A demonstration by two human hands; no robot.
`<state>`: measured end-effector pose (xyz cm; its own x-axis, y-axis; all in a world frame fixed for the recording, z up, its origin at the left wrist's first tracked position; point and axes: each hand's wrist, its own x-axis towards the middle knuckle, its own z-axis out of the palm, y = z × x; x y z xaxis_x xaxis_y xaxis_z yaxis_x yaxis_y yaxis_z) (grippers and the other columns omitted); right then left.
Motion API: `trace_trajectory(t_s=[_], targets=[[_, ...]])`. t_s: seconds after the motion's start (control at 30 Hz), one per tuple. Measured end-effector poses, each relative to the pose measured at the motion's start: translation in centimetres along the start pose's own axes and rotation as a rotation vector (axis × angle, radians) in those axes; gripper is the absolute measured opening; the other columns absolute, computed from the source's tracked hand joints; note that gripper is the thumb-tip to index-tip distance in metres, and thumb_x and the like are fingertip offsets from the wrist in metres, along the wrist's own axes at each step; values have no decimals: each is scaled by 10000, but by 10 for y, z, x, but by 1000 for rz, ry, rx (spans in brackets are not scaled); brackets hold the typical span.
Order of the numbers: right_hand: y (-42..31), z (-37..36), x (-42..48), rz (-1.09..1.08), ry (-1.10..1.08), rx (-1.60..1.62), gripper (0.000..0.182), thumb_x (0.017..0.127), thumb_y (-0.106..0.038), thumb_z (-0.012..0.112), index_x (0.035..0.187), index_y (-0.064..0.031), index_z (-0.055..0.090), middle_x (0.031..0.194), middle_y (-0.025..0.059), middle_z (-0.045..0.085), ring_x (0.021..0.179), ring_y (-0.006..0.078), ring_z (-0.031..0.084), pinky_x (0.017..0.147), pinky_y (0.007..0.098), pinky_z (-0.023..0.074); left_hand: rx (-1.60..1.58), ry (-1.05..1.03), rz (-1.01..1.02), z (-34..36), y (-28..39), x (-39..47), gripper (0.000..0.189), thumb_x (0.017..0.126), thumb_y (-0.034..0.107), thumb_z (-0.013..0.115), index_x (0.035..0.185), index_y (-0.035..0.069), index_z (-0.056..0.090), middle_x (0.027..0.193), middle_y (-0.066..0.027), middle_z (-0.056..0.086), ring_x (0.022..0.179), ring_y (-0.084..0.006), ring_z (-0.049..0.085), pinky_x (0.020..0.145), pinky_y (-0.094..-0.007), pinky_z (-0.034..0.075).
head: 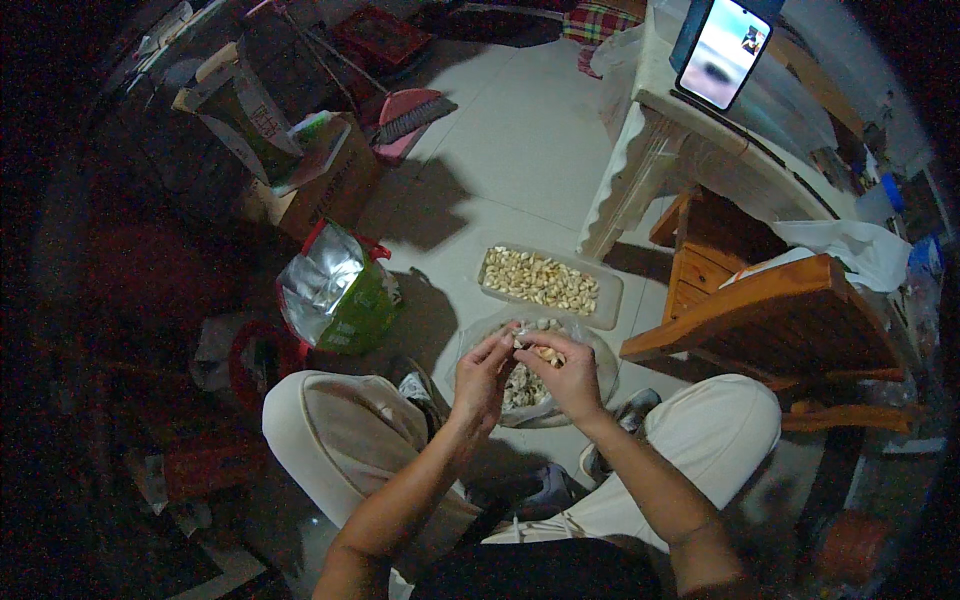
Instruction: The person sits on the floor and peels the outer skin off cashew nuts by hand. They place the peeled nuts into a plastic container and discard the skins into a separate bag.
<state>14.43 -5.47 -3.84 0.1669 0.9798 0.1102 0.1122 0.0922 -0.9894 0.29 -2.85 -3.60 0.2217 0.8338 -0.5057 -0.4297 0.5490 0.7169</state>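
Observation:
Above a clear plastic bag (605,360), my left hand (482,369) and my right hand (566,367) meet at the fingertips. Between them they pinch a small pale piece (518,341), perhaps a garlic clove; the fingers partly cover it. Inside the open bag lie whitish scraps (523,388) that look like skins or shells, along with rounder pale pieces (541,325) at its far side. Just beyond the bag, a clear rectangular plastic container (613,294) holds many cream-coloured, clove-like pieces (538,279).
A green bag with a silvery lining (324,285) stands left on the tiled floor (525,142). Behind it are a cardboard box (330,180) and a broom with a pink dustpan (411,120). Right are a wooden chair (757,315) and a table (652,82) bearing a lit phone (724,56).

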Motion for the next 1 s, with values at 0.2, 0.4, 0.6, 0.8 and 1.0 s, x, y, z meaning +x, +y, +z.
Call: trace_trajectory(t_s=[0.2,0.4,0.6,0.8,1.0], targets=[[6,0,1,-1,-14,-100,179,820,-77,697,976,9,691,895,77,704,806,125,640,735,276,500,-4,44,-2,-4,-10,3,285,914,127,623,1157,-22,616,1087,-68,644,959,-139,608,899,-267,484],[14,-6,4,215,-116,195,118,849,-67,652,945,-5,683,818,56,662,677,95,580,599,236,449,8,30,4,-12,-16,3,251,914,125,624,1103,-41,627,1043,-83,653,956,-158,619,888,-261,495],[21,-16,3,560,-84,694,117,910,-138,559,957,-36,593,709,11,538,501,45,380,442,186,273,64,37,32,-7,-16,1,272,918,124,616,1133,-41,623,1012,-76,660,936,-143,613,881,-268,488],[11,-26,11,529,-12,793,117,926,-160,526,868,-63,554,717,21,543,475,60,389,407,201,264,110,38,35,-27,-24,13,296,929,110,580,1187,-33,610,976,-34,652,839,-91,567,839,-250,459],[9,-32,14,516,-78,937,191,988,-237,462,900,-76,514,800,26,543,513,48,382,410,197,244,135,39,-14,-30,-23,13,321,933,87,548,1234,-20,582,1020,-32,638,852,-87,549,845,-237,432]])
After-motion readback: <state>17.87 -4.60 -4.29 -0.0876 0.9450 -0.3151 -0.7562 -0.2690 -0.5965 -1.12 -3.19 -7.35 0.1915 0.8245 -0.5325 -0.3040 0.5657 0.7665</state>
